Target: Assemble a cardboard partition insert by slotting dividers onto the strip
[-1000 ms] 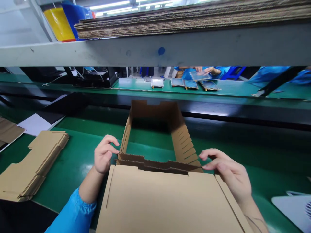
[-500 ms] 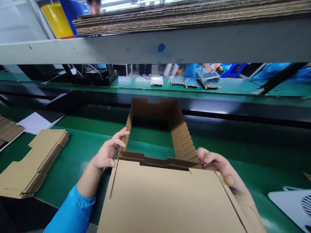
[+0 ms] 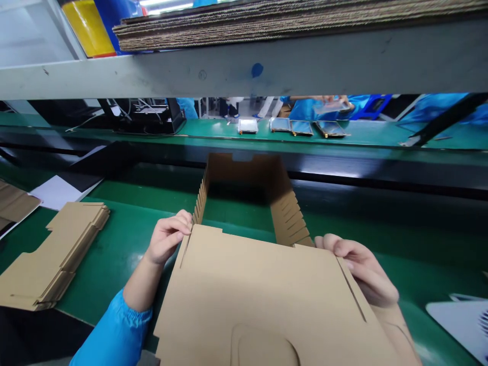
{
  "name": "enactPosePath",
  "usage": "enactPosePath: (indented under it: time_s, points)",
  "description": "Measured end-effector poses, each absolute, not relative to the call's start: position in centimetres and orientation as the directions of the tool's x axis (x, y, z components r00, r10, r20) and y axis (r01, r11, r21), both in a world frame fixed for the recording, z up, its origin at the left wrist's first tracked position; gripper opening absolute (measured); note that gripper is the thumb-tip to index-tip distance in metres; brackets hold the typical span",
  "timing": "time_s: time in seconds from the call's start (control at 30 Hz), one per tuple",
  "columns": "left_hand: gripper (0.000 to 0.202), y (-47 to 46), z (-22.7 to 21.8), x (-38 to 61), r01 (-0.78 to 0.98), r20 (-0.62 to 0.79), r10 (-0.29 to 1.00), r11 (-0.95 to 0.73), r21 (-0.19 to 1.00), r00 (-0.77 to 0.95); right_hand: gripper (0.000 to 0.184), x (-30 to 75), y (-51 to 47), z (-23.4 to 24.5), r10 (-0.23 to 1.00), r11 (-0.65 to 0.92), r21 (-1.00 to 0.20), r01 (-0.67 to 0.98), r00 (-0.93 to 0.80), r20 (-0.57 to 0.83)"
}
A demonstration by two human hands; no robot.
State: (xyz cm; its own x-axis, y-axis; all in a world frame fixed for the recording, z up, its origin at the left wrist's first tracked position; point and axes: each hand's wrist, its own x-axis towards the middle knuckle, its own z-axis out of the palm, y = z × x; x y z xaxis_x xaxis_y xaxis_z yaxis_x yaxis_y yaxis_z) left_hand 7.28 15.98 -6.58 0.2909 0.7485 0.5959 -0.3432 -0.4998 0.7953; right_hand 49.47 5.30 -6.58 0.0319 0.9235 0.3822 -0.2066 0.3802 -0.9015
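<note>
A brown cardboard frame with slotted side walls stands open on the green belt in front of me. A flat cardboard panel rises in front of it and covers its near wall. My left hand pinches the panel's upper left corner, fingers curled. At the panel's upper right edge, my right hand grips it with the fingers wrapped round the edge.
A stack of flat cardboard blanks lies at the left, white sheets beyond it. A grey shelf loaded with cardboard overhangs. Across the far belt, a person in blue handles glass panels. A white fan sits at the right.
The flat panel has swung up and forward, now hiding the frame's near wall. Both hands moved with it and closed on its top corners.
</note>
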Motion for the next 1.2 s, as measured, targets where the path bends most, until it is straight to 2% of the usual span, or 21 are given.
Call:
enactPosePath:
  time_s: [0.13,0.3,0.6,0.87,1.1,1.2]
  points:
    - [0.015,16.0,-6.4,7.2,-0.333,0.597,0.725,-0.5,0.799,0.344,0.015,49.5,5.2,-6.4,0.943,0.331,-0.923,-0.199,0.047,0.328]
    - [0.031,15.8,-6.4,7.3,-0.385,0.545,0.783,-0.423,0.82,0.301,0.027,49.4,5.2,-6.3,0.926,0.373,-0.892,-0.257,0.039,0.376]
    - [0.014,15.9,-6.1,7.6,-0.387,0.56,0.775,-0.439,0.81,0.292,0.032,49.9,5.3,-6.7,0.942,0.334,-0.934,-0.128,0.02,0.335]
    - [0.021,16.2,-6.0,6.7,-0.407,0.56,0.722,-0.405,0.818,0.407,0.033,50.0,5.3,-6.8,0.904,0.395,-0.9,-0.184,-0.095,0.417]
    - [0.018,15.9,-5.7,7.1,-0.418,0.556,0.754,-0.405,0.813,0.351,0.036,49.1,5.4,-6.7,0.901,0.425,-0.883,-0.2,0.004,0.433]
    - [0.012,15.7,-5.8,7.2,-0.413,0.508,0.809,-0.371,0.832,0.295,0.044,48.6,5.4,-6.8,0.932,0.358,-0.916,-0.18,0.135,0.337]
